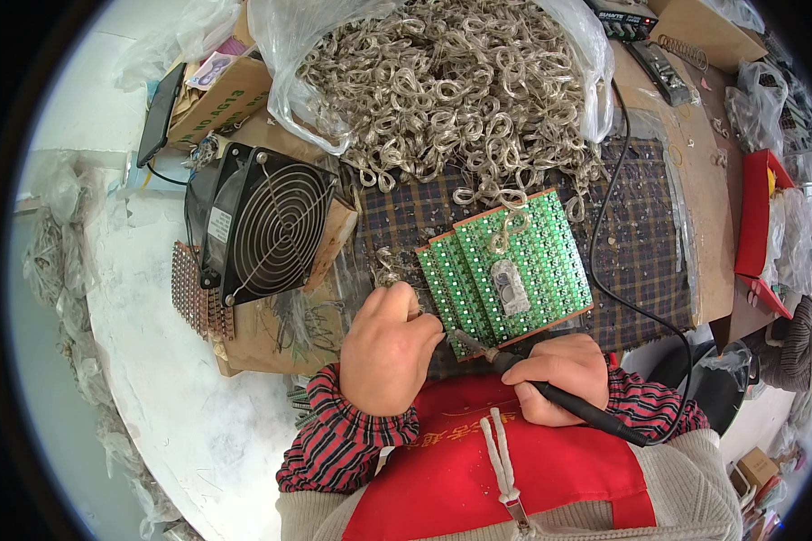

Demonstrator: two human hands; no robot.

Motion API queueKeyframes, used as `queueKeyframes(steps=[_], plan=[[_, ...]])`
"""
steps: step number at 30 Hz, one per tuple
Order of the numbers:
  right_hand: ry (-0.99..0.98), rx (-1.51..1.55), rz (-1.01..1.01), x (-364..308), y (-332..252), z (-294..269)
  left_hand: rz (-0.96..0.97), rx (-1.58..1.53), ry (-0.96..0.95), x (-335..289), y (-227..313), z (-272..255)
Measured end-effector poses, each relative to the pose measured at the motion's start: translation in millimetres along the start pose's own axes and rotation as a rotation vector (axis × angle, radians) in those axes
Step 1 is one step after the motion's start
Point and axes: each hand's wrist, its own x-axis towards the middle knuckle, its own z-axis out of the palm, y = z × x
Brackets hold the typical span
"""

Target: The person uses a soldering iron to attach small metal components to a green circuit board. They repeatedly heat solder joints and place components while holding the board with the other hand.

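My right hand (559, 377) is wrapped round the black handle of a soldering iron (568, 408). The iron's tip points left, close to the fingers of my left hand and the near edge of the green circuit boards (550, 257). My left hand (390, 347) is closed, and a small bundle of clear-coated wire (388, 268) sticks out beyond its fingers. The boards lie overlapping in a stack, covered with rows of small parts. On the top board rests a small grey oblong piece (512, 288) with a hollow, and a loop of wire (505, 236) lies above it.
Behind the boards, a big heap of looped wires (460, 90) spills from a clear plastic bag (289, 81). A black fan (275, 225) stands at left beside brownish board strips (194, 293). The iron's black cable (595, 243) crosses the checked cloth (645, 234). A red box (758, 225) sits far right.
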Motion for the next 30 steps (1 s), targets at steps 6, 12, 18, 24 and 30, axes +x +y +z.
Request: queueKeyframes(steps=[6, 12, 18, 24, 30], plan=[[0.006, -0.004, -0.013, -2, 2, 0, -0.004, 0.000, -0.005, 1, 1, 0], [0.045, -0.008, -0.051, -3, 4, 1, -0.009, 0.014, -0.005, 0, 1, 1], [0.029, -0.065, -0.027, -6, 4, -15, 0.043, -0.004, 0.030, 4, 7, -11], [0.255, -0.116, -0.026, -11, 1, -19, 0.172, -0.025, 0.134, 72, 9, -25], [0.235, -0.212, -0.030, -11, -9, -33, 0.104, 0.104, -0.035, 115, 17, -2]])
